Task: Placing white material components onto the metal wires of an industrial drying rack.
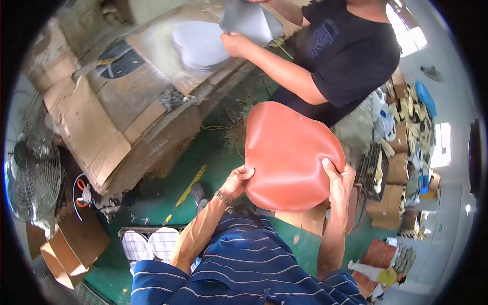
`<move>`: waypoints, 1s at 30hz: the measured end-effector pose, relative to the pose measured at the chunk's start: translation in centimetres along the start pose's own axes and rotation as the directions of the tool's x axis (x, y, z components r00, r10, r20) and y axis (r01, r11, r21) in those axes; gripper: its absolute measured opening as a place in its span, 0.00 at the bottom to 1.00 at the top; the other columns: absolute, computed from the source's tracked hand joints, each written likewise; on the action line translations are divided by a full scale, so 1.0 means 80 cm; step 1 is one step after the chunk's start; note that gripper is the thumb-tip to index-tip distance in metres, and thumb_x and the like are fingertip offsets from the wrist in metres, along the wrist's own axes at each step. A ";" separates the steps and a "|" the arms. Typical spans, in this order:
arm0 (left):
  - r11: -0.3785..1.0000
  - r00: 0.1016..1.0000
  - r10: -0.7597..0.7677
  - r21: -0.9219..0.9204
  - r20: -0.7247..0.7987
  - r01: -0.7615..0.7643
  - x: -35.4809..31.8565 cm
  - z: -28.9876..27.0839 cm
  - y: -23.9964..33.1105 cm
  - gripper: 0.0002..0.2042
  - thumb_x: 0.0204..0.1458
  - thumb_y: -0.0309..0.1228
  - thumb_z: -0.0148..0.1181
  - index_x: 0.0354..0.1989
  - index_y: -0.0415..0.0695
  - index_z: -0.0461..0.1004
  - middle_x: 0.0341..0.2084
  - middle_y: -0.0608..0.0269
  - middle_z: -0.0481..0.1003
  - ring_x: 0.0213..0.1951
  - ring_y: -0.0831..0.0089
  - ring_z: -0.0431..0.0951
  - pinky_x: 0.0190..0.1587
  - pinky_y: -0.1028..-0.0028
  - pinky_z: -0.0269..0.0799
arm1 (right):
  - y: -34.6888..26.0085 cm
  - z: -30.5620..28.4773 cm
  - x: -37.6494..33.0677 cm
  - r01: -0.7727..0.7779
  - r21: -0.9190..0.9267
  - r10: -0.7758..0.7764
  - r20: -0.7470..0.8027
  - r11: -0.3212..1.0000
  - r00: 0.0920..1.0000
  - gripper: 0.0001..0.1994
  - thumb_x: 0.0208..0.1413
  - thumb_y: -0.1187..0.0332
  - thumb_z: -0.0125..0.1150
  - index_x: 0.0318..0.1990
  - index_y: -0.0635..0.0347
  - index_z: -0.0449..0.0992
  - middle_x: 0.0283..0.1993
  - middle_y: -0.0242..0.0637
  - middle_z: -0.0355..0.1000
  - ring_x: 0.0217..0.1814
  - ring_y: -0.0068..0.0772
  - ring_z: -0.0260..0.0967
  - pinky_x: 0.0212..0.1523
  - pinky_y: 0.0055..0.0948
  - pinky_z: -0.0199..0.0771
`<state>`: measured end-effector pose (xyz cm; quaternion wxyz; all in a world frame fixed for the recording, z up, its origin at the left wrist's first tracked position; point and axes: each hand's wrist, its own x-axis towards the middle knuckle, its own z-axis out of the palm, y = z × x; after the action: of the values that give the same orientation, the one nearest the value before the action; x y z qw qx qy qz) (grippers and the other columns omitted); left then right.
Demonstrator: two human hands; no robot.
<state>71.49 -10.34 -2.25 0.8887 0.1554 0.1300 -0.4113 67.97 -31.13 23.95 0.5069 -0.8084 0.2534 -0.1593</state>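
Held up in front of me is a reddish-brown, smooth, curved seat-shaped piece [290,152] with rounded corners. My left hand [235,183] grips its left edge, thumb on the face and fingers behind. At its lower right edge my right hand [339,180] does the same, the thumb pressing on the front; those fingers are partly hidden behind the piece. Across from me, a person in a black T-shirt [351,56] holds a grey sheet-like piece [249,21] over a workbench. A stack of light grey rounded pieces [201,44] lies on that bench.
The cardboard-covered workbench [147,112] spans the upper left. A caged fan [33,168] and an open cardboard box [73,249] stand at left. White checked pads [152,244] sit in a crate by my left arm. Boxes [389,203] and piled goods line the right wall.
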 end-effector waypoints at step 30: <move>0.869 0.840 0.482 0.013 -0.250 -0.495 -0.120 -0.071 0.216 0.38 0.61 0.56 0.55 0.71 0.42 0.56 0.64 0.53 0.66 0.64 0.55 0.67 0.65 0.57 0.62 | -0.112 0.424 -0.111 0.984 0.154 -0.452 0.887 0.087 -0.098 0.07 0.51 0.68 0.61 0.37 0.58 0.73 0.33 0.37 0.70 0.33 0.36 0.75 0.27 0.31 0.76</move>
<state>78.21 9.07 -1.06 0.9448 0.2099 0.2054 -0.1455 80.34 2.23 17.20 0.0679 -0.8597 -0.5055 0.0279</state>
